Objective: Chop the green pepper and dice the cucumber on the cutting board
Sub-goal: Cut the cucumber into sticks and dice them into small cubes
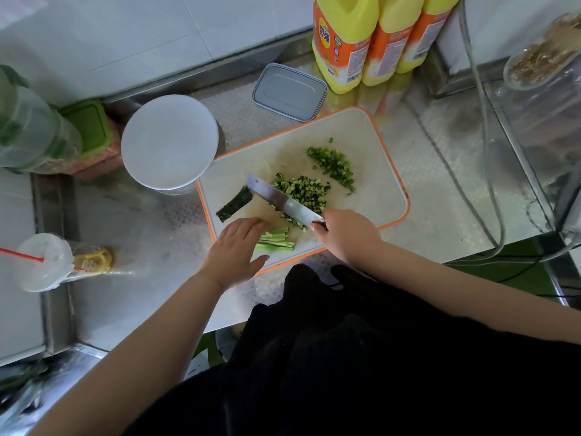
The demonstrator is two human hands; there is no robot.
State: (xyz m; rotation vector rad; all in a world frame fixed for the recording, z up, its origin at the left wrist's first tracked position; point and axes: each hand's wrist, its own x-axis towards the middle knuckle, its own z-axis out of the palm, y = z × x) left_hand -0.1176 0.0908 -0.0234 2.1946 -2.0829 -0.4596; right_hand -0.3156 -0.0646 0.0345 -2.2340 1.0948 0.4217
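**Knife over diced cucumber, strips waiting at the near edge**

A steel counter [440,171] carries everything here. On it, a white cutting board [371,146] with an orange rim sits at an angle in the middle.

At the far right stand three yellow bottles [342,42] with orange labels, touching one another; what they hold cannot be seen. At the right edge a clear jar [534,64] holds something tan and stringy. To the left of the board stands a round white tub [169,141] with its lid on, contents hidden. Further left is a green-lidded clear container [31,127] lying tilted, and a second green-lidded box [91,124] beside it with something orange-pink inside. Beyond the board's far edge sits a shallow grey rectangular box [289,92], which looks empty. At the near left, a plastic cup [47,262] with a red straw lies on its side with lemon slices inside.

On the board, chopped green pepper [333,165] forms a pile toward the far right. The diced cucumber [301,191] lies in the middle, a dark cucumber skin piece [234,204] to its left, and pale cucumber strips [275,240] at the near edge.

The right hand [345,234] grips the handle of a knife [279,199], its blade lying across the diced pile. The left hand [235,247] is released, fingers straight, resting just beside the strips.
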